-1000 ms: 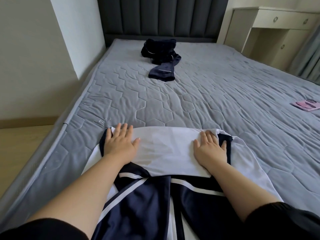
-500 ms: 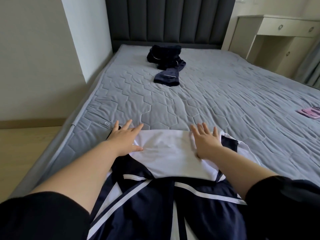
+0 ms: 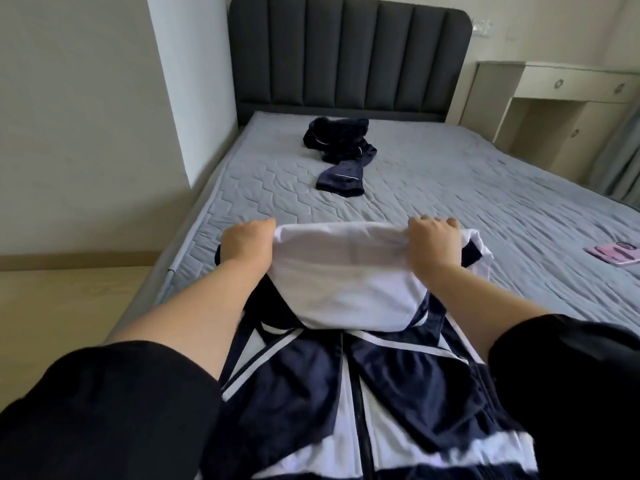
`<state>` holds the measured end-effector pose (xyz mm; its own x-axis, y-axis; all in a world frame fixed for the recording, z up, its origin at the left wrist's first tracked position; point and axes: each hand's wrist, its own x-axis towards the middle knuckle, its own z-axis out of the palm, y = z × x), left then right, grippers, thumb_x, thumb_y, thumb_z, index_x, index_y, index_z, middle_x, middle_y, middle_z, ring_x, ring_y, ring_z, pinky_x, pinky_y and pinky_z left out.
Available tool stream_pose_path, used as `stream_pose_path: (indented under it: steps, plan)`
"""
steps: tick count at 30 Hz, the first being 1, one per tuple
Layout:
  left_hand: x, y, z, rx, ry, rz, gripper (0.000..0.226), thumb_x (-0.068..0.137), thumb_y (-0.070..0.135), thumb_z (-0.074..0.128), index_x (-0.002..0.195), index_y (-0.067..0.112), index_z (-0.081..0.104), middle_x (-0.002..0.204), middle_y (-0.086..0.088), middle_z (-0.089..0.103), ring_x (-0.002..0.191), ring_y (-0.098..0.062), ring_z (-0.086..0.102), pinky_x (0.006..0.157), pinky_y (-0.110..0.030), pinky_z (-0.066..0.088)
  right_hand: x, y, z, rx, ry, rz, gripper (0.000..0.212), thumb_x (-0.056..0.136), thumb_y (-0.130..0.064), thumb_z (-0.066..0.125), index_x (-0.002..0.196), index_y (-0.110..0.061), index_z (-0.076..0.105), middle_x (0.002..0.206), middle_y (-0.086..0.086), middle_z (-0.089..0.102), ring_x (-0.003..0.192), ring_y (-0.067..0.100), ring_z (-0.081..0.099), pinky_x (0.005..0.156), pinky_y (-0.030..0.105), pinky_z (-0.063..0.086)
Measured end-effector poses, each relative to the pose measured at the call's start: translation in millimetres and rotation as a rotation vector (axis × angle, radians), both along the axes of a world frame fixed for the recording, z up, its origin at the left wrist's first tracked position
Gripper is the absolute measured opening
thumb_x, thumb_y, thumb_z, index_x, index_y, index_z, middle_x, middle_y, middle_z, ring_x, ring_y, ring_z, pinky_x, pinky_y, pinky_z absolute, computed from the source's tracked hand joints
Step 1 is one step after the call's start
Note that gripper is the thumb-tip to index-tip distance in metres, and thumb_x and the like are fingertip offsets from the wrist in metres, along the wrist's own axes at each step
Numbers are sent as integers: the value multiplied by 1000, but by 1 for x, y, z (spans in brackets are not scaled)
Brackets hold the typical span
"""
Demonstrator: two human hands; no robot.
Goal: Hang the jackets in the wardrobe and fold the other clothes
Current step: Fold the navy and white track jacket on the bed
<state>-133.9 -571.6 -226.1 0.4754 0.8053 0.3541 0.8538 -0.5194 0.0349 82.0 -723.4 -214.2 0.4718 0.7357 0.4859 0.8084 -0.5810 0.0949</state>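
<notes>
Head view: left hand [image 3: 247,244], right hand [image 3: 433,245] grip jacket [image 3: 346,285] white edge, fingers [image 3: 439,222] curled; edge seemingly raised.

a bed [image 3: 450,209] covered in grey quilted fabric is seen. at its near edge a navy-and-white jacket [image 3: 294,393] is laid out, zip upward. a dark navy garment [image 3: 341,147] is left crumpled near the padded headboard [image 3: 346,53], well apart from the jacket. a flat pink object [image 3: 614,259] is set toward the right side.
</notes>
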Motion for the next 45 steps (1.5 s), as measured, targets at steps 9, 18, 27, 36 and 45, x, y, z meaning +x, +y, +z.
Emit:
stream_pose_path:
  steps: [9,18,27,36,45]
  plan:
    - [-67,-75,-31,45,-213,-144,18,76,-8,53,86,6,53,81,-15,61,77,-34,58,57,-34,31,-47,-80,-28,194,106,34,19,63,9,52,76,-4,51,72,13,57,74,33,54,79,40,30]
    - [-132,-140,-51,-31,73,-467,27,57,-11,58,75,9,56,72,-7,61,68,-33,61,50,-31,39,-79,-189,-53,119,-8,276,39,29,11,73,60,-2,53,58,12,51,53,30,52,58,37,42]
    - [-134,-179,-43,-339,575,-387,17,76,4,46,75,20,41,81,2,49,75,-23,50,59,-28,34,-72,-230,-43,-331,7,303,28,68,-13,71,76,-20,46,80,2,58,82,26,57,71,31,38]
    - [-94,-201,-7,-647,866,-182,30,82,44,62,92,16,59,89,1,59,87,-21,57,74,-31,43,-99,-216,-55,-786,406,161,15,80,-16,53,89,-23,44,105,1,59,90,21,54,68,28,38]
    - [-27,-214,-18,-304,219,-323,57,98,51,24,147,22,22,156,-7,15,142,-27,13,110,-49,18,-97,-187,-42,-911,537,69,26,86,-27,59,106,-11,56,113,5,58,97,23,54,74,28,38]
